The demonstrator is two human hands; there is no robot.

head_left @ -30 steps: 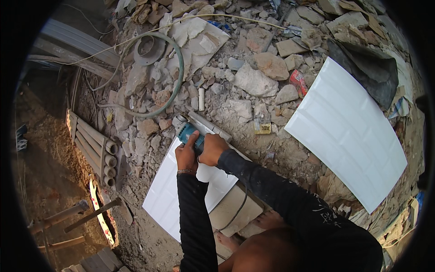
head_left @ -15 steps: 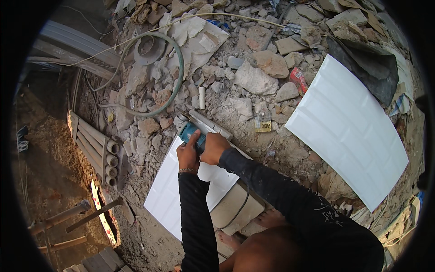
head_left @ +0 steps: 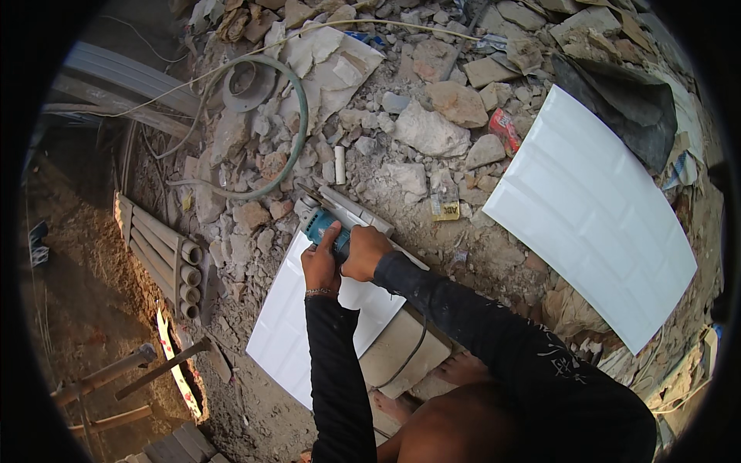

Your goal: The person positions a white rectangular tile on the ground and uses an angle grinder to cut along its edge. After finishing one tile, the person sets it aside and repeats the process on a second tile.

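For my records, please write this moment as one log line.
left hand: grips blue power tool; right hand: grips same tool; beneath hands: white panel; at right: second white panel

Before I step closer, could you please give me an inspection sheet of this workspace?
Surface: dusty ground, uneven, strewn with rubble.
Job's things: blue grinder at the far end of a white panel; second white panel to the right.
Clutter: red wrapper, black sheet, short white tube.
Grips: left grip and right grip, both closed around the grinder.
Cables: dark cord crosses the beige slab; its ends are not visible.
Surroundings: green hose loops beyond the grinder; bundled pipes at left.
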